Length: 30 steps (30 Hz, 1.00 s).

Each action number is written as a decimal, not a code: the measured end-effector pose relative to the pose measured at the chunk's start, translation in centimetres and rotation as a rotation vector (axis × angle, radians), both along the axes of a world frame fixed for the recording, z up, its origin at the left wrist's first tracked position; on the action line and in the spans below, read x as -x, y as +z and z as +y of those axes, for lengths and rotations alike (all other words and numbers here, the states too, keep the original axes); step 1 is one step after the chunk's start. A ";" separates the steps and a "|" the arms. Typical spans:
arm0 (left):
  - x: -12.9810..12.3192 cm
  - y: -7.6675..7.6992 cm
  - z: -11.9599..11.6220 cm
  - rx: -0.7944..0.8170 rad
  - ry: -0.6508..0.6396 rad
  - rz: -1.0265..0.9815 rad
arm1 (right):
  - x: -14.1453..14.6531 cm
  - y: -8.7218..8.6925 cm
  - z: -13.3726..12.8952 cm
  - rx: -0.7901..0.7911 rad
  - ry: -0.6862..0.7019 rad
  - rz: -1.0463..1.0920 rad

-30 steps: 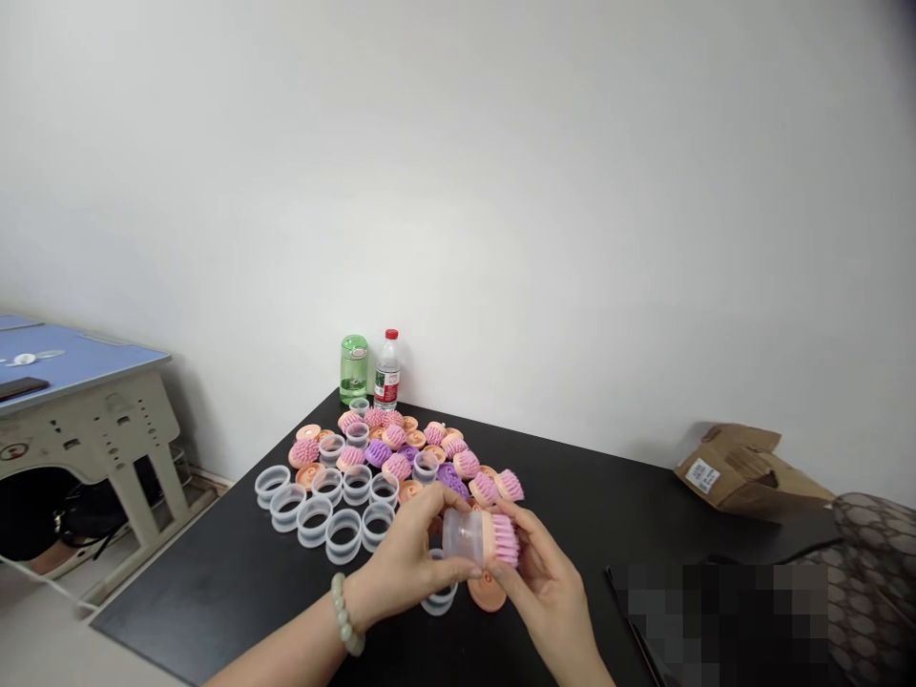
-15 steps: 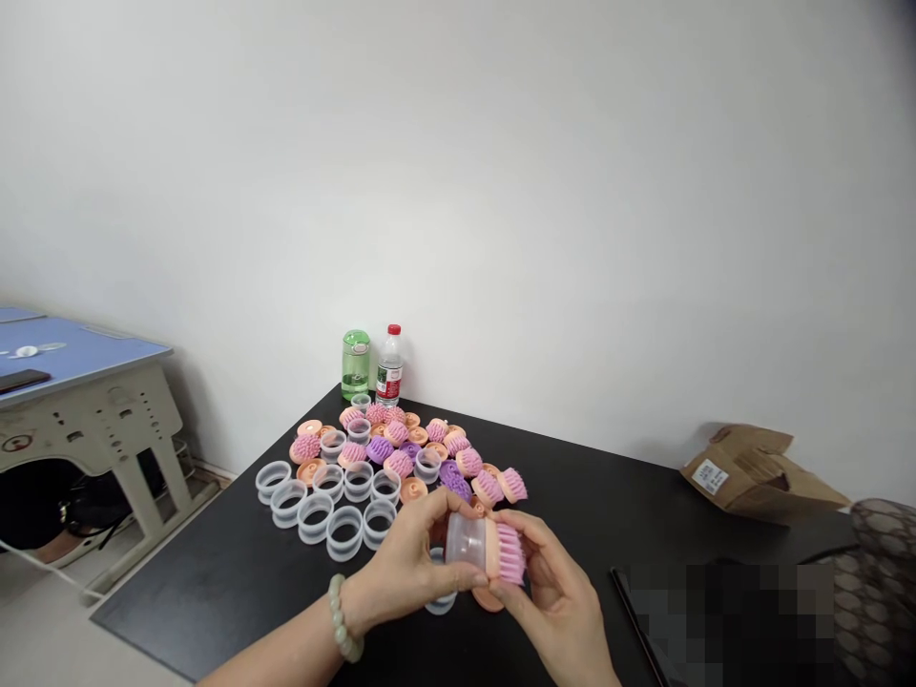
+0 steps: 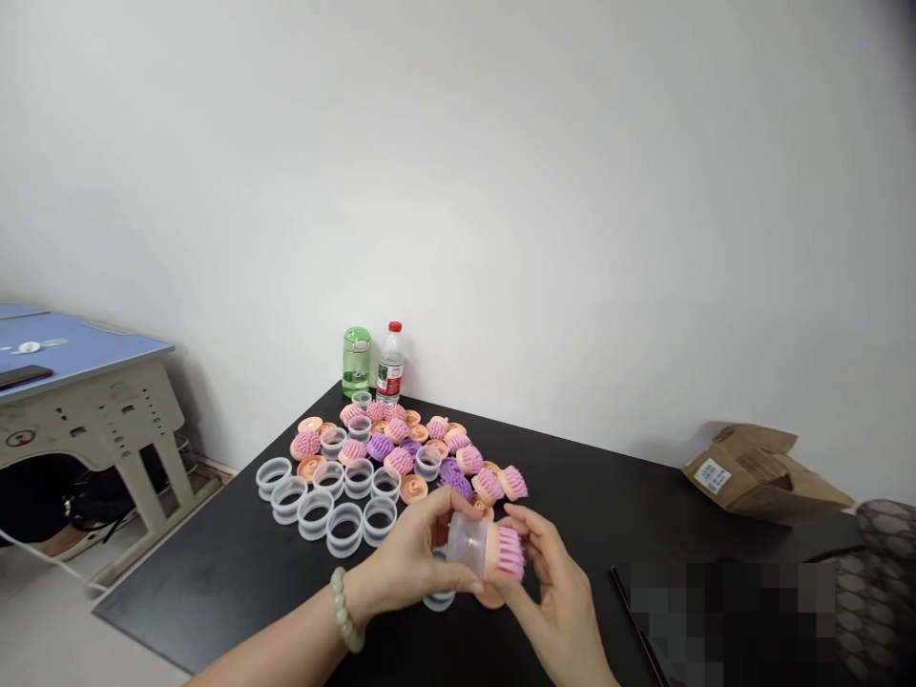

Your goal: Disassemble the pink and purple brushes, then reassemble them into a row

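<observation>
Near the front of the black table, my left hand [image 3: 419, 558] grips a translucent ring [image 3: 467, 542] between thumb and fingers. A peach base with pink bristles, a brush head [image 3: 510, 553], sits against the ring's right end, and my right hand [image 3: 554, 592] holds it by its edge. Behind and left of my hands are several clear rings [image 3: 344, 530] standing on the table. Pink and purple brush heads [image 3: 399, 462] lie among peach discs [image 3: 413, 489]. Another ring [image 3: 439, 599] is partly hidden beneath my left hand.
A green bottle [image 3: 356, 363] and a red-capped bottle [image 3: 390, 367] stand at the table's back corner by the wall. A brown paper bag [image 3: 762, 472] lies at the right. A blue desk [image 3: 78, 358] is at the far left.
My right index finger has lifted slightly off the brush head's top edge. The ring and brush head stay together between my hands, tilted a little differently.
</observation>
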<state>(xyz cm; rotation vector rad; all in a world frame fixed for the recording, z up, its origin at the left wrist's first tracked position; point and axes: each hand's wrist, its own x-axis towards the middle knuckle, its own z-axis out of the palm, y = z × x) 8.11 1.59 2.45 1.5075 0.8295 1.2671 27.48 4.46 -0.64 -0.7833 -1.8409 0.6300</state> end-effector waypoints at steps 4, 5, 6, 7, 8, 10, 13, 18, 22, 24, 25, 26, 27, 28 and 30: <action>0.0 0.0 -0.2 -0.288 0.117 0.268 | 0.1 -0.3 0.3 0.159 0.049 0.000; 0.0 -0.1 -0.2 -0.286 0.136 0.272 | 0.2 -0.3 0.3 0.174 0.081 0.021; 0.0 -0.2 -0.1 -0.259 0.159 0.252 | 0.3 -0.2 0.3 0.187 0.115 0.049; 0.1 -0.3 0.0 -0.223 0.183 0.218 | 0.4 -0.1 0.2 0.198 0.145 0.075; 0.1 -0.5 0.1 -0.188 0.199 0.182 | 0.4 0.0 0.2 0.211 0.165 0.097; 0.2 -0.8 0.4 -0.147 0.204 0.127 | 0.5 0.2 0.1 0.237 0.158 0.113; 0.2 -1.1 0.5 -0.206 0.193 0.146 | 0.3 0.4 0.0 0.243 0.102 0.083; -0.4 -0.7 -0.2 -0.589 0.221 0.402 | 0.3 0.8 0.1 0.346 0.050 0.035; -0.4 -0.3 -0.5 -0.527 0.246 0.390 | 0.7 0.8 0.0 0.390 0.170 0.169; -0.2 -0.3 -0.3 -0.410 0.196 0.307 | 0.8 0.6 0.1 0.417 0.203 0.226; -0.1 -0.3 -0.2 -0.344 0.154 0.243 | 0.8 0.5 0.1 0.421 0.204 0.241; -0.1 -0.4 -0.1 -0.271 0.112 0.176 | 0.8 0.3 0.2 0.416 0.198 0.253; 0.0 -0.4 0.0 -0.201 0.079 0.118 | 0.7 0.2 0.3 0.409 0.192 0.262; 0.0 -0.5 0.1 -0.139 0.061 0.083 | 0.7 0.1 0.3 0.399 0.183 0.270; 0.0 -0.4 0.2 -0.057 0.082 0.083 | 0.6 -0.1 0.4 0.384 0.173 0.274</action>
